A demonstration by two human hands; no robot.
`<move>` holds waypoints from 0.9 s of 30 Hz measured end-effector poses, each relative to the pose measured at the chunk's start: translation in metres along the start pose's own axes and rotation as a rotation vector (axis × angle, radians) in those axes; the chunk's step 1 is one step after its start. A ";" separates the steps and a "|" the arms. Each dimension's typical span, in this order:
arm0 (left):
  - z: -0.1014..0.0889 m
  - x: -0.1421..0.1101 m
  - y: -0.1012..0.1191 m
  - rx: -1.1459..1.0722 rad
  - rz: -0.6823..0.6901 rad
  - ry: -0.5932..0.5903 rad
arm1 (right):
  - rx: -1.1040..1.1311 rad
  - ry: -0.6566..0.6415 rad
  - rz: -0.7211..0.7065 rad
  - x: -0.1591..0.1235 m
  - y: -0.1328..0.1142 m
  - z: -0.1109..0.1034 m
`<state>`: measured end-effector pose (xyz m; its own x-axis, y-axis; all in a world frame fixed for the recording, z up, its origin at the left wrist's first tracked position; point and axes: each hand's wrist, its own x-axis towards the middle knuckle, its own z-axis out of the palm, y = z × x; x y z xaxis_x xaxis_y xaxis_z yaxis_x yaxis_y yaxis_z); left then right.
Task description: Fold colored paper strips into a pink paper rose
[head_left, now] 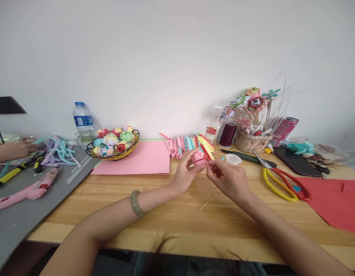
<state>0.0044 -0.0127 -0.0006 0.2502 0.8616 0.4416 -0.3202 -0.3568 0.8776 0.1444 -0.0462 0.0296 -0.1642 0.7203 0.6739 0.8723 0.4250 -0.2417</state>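
My left hand (186, 172) has its fingers wrapped round a small pink paper flower (198, 157), just above the wooden table. Close against it, my right hand (230, 176) pinches at the flower's lower edge; whatever lies between those fingertips is too small to make out. A thin pale thread (211, 200) trails onto the table below my right hand. Just behind the flower stands a row of folded paper strips (180, 146) in pink, blue and yellow. A small round white lid (233, 159) lies beyond my right hand.
Pink paper sheets (134, 161) lie left, beside a basket (115, 156) of paper flowers and a water bottle (83, 122). Scissors (281, 184), a phone (298, 161) and red paper (335, 203) are right. Another person's hand (18, 148) reaches over the grey table (45, 207).
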 end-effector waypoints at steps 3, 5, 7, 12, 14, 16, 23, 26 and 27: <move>0.001 -0.001 0.003 -0.104 -0.124 -0.054 | 0.051 0.030 -0.020 -0.001 0.001 -0.003; 0.000 -0.001 0.004 -0.169 -0.197 -0.064 | 0.121 0.051 0.008 0.001 0.002 -0.005; 0.000 -0.001 0.004 -0.240 -0.245 -0.060 | 0.183 0.056 0.045 0.003 0.003 -0.008; -0.001 0.002 0.001 -0.409 -0.353 -0.095 | 0.244 0.015 0.069 0.006 0.003 -0.010; -0.001 0.002 0.000 -0.431 -0.385 -0.106 | 0.279 0.017 0.068 0.007 0.003 -0.009; -0.001 0.003 0.000 -0.443 -0.411 -0.120 | 0.328 0.019 0.064 0.007 0.003 -0.009; -0.003 0.003 -0.004 -0.454 -0.491 -0.162 | 0.439 -0.089 -0.016 0.006 0.003 -0.007; -0.004 0.004 -0.004 -0.459 -0.527 -0.161 | 0.415 -0.114 -0.050 0.006 0.004 -0.005; -0.004 0.004 -0.004 -0.465 -0.537 -0.165 | 0.399 -0.106 -0.059 0.005 0.005 -0.005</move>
<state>0.0027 -0.0060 -0.0033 0.6046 0.7961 0.0266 -0.4603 0.3220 0.8273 0.1500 -0.0431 0.0355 -0.2728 0.7320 0.6243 0.6169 0.6311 -0.4703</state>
